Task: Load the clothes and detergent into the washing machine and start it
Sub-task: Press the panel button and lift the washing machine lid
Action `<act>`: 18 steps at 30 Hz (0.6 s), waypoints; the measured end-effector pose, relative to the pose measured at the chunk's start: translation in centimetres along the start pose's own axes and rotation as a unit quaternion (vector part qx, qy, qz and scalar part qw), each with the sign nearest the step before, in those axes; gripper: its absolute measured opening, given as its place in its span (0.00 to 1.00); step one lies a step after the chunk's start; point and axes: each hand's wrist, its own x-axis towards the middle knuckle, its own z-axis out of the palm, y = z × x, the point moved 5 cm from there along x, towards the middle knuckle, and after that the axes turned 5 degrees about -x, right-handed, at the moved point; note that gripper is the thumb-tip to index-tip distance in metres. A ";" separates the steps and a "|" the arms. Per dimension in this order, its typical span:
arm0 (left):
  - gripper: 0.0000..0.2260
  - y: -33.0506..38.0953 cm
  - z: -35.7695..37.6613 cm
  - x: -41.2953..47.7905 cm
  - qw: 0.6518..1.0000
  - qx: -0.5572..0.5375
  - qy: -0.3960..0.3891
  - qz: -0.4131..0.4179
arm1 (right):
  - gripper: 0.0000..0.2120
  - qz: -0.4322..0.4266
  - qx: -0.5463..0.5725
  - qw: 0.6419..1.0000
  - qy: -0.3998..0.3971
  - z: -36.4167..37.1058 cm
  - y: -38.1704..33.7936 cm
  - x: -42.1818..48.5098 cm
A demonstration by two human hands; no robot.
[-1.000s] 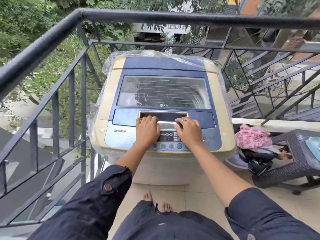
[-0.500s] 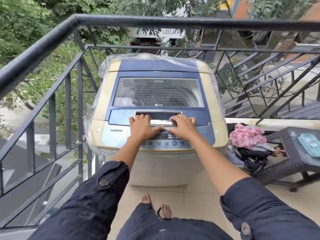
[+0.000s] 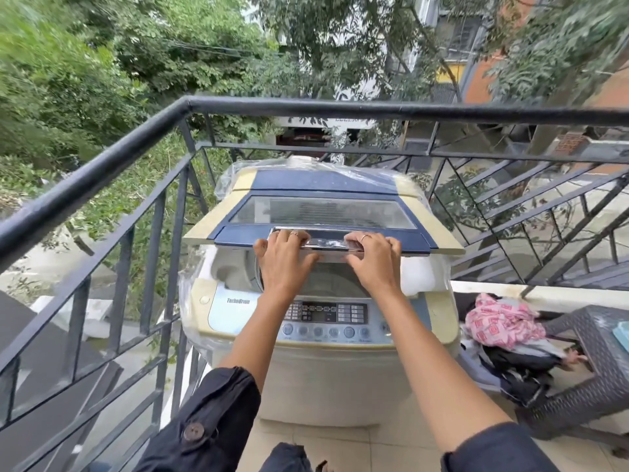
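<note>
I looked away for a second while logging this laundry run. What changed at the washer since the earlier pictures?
Both hands, left and right, took hold of the lid handle and raised the lid, exposing the tub opening. The clothes pile stays beside the machine, not loaded.

A glossy blue plastic lid with a glass pane (image 3: 323, 212) and a shiny chrome handle (image 3: 326, 243) is seen; clear crinkled plastic film (image 3: 343, 170) is wrapped around it.

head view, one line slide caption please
Both hands lift the washing machine lid by its handle.
</note>
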 end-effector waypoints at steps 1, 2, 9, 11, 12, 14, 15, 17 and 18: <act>0.15 0.4 -0.6 0.4 1.000 -0.009 0.023 0.003 | 0.14 -0.002 0.009 1.000 0.015 -0.7 -0.3 0.6; 0.15 0.8 -1.1 0.8 0.999 -0.019 0.047 0.007 | 0.15 -0.005 0.016 0.999 0.029 -1.3 -0.6 1.1; 0.21 2.4 -4.4 5.0 0.982 -0.093 0.156 -0.044 | 0.13 0.002 0.032 0.995 0.092 -4.9 -2.1 5.9; 0.25 2.7 -5.1 6.0 0.973 -0.123 0.176 -0.087 | 0.14 0.013 0.044 0.992 0.114 -6.0 -2.4 7.3; 0.27 2.9 -5.3 6.6 0.968 -0.137 0.182 -0.102 | 0.15 0.022 0.041 0.990 0.131 -6.5 -2.6 7.8; 0.28 3.4 -5.8 7.9 0.960 -0.164 0.201 -0.109 | 0.19 0.062 0.013 0.982 0.176 -7.4 -2.8 8.7; 0.29 3.7 -6.0 8.5 0.955 -0.180 0.213 -0.104 | 0.21 0.086 -0.005 0.977 0.196 -7.9 -3.0 9.0; 0.29 4.2 -6.5 10.0 0.945 -0.209 0.236 -0.085 | 0.22 0.112 -0.024 0.965 0.236 -8.2 -3.5 9.8; 0.28 4.4 -6.7 10.7 0.941 -0.219 0.246 -0.074 | 0.21 0.111 -0.015 0.960 0.256 -8.2 -3.7 10.2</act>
